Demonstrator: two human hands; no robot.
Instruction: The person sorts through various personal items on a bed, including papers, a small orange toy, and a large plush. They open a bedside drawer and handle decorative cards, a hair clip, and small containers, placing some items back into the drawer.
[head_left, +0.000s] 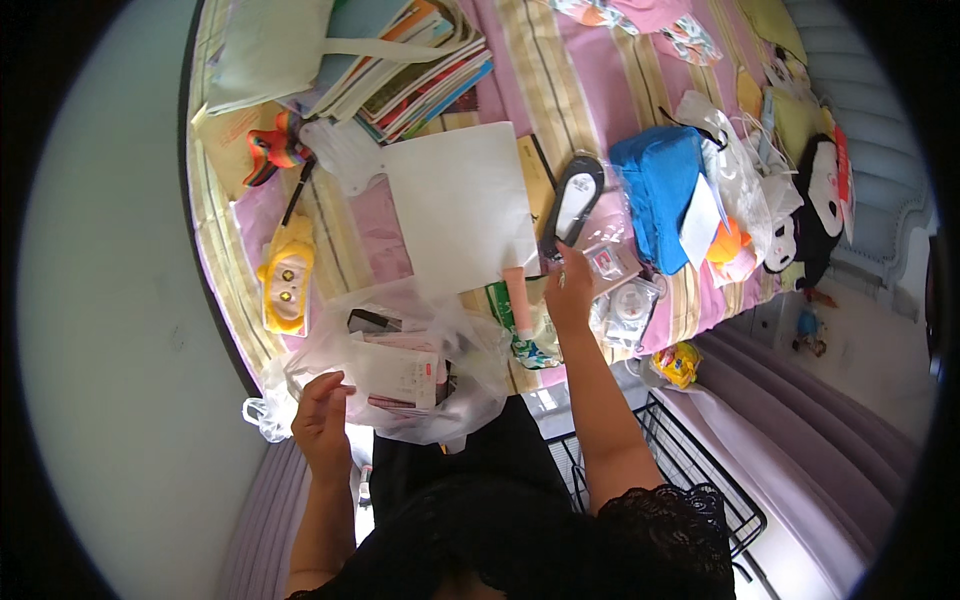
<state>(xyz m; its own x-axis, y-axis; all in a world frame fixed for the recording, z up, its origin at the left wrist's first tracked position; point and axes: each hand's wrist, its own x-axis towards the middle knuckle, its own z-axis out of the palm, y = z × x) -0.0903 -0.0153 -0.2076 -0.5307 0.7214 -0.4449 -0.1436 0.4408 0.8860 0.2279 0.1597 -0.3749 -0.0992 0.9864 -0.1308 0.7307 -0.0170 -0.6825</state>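
Note:
My left hand (322, 418), fingers half bent and apart, hovers at the left side of a clear plastic bag (478, 372) and holds nothing I can see. Inside the bag lie flat pale packages (398, 372) and a dark item (372, 321). My right hand (571, 292) reaches further out, its fingertips closed on the near end of a black low-cut sock (579, 200) with a white insert in a clear wrapper. Beside that hand are a peach-coloured tube (518, 302) and a green-and-white pack (535, 347). Left of the sock lies a large white sheet (460, 205).
On the striped bed (545, 60) are stacked books (425, 85), a white tote bag (268, 50), a yellow plush case (289, 280) and a blue bag (655, 190). Small clear packets (630, 308) lie right of my right hand. A black wire rack (690, 460) stands below the bed's edge.

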